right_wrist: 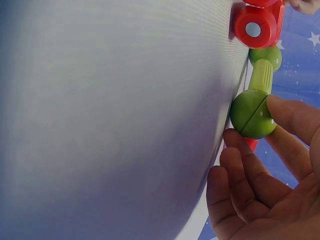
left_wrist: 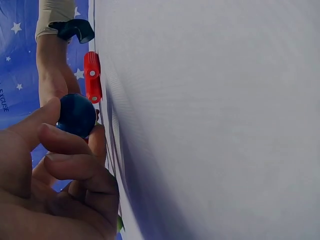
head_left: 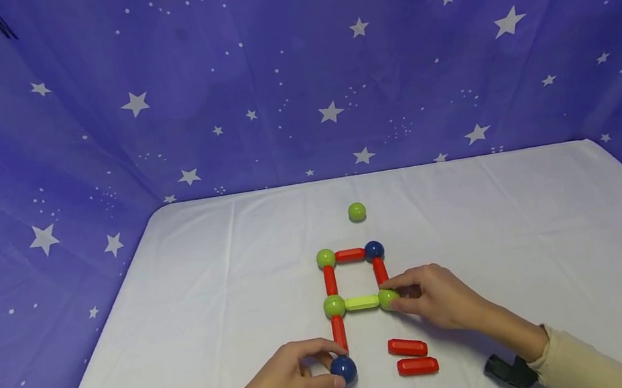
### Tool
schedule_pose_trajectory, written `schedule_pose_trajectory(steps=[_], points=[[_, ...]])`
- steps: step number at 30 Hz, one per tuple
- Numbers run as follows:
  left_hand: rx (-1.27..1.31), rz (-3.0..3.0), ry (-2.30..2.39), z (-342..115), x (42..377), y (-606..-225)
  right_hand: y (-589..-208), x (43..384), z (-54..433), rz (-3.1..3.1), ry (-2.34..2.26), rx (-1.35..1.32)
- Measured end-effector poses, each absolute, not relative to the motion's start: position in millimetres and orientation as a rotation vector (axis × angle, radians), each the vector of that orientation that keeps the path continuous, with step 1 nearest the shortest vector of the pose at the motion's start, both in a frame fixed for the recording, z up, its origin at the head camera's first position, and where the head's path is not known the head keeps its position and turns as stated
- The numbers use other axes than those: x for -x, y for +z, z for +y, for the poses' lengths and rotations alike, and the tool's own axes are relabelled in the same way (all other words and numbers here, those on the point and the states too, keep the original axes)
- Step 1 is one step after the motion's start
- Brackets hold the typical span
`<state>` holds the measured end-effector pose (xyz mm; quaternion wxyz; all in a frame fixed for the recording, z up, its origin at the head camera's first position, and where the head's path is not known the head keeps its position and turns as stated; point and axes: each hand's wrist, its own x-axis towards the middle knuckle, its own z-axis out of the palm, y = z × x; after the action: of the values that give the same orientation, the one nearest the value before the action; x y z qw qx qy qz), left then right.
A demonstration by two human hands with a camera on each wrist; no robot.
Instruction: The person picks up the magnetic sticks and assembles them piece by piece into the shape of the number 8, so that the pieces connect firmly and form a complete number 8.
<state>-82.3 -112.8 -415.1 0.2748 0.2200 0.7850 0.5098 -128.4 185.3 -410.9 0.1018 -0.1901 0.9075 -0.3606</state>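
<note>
Magnetic rods and balls form a square with a leg on the white table. A blue ball is pinched between thumb and fingers of my left hand, at the lower end of the red rod forming the leg. My right hand pinches the green ball at the near right corner, where the yellow-green rod meets the red rod. The far side has a green ball, a red rod and a blue ball. Another green ball joins square and leg.
Two loose red rods, a farther one and a nearer one, lie below my right hand. A single green ball sits beyond the square. Near the right sleeve is a black curved object. A purple starred cloth hangs behind the table.
</note>
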Motion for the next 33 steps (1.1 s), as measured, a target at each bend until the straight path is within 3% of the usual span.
schedule_pose_trajectory(steps=[33], points=[[-0.654, 2.219, 1.278, -111.5, 84.5, -415.8, -412.7, 126.8, 186.0, 2.688, -1.08, 0.544]])
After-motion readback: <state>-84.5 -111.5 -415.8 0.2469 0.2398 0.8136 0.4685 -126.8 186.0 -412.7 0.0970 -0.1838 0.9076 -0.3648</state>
